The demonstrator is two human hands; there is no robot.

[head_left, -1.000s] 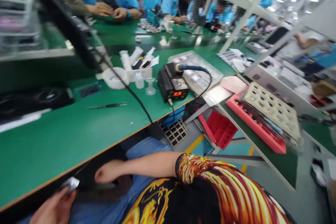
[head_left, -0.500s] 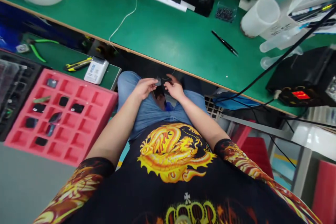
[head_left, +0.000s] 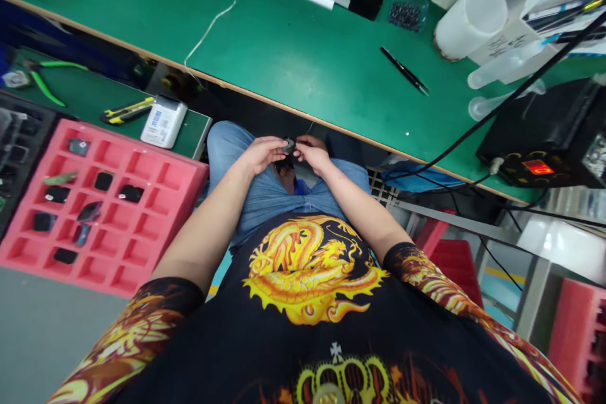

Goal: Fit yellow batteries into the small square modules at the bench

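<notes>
We should hold the small dark part (head_left: 289,147) steadily and press it only lightly, over the lap (head_left: 255,202), near the front edge of the desk (head_left: 284,63). Our left hand (head_left: 262,154) pinches it with nearly closed fingers; our right hand (head_left: 313,156) is curled at its other side, but whether gripping, we cannot tell.

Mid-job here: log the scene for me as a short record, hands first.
Left hand: pinching a small dark part
Right hand: fingertips at the part's edge; contact unclear
Hands' place: above the lap, just off the bench edge
On bench: slim black tool; black unit, red display lit
Left side: pink tray, dark parts in several cells; white box; yellow-black cutter
</notes>
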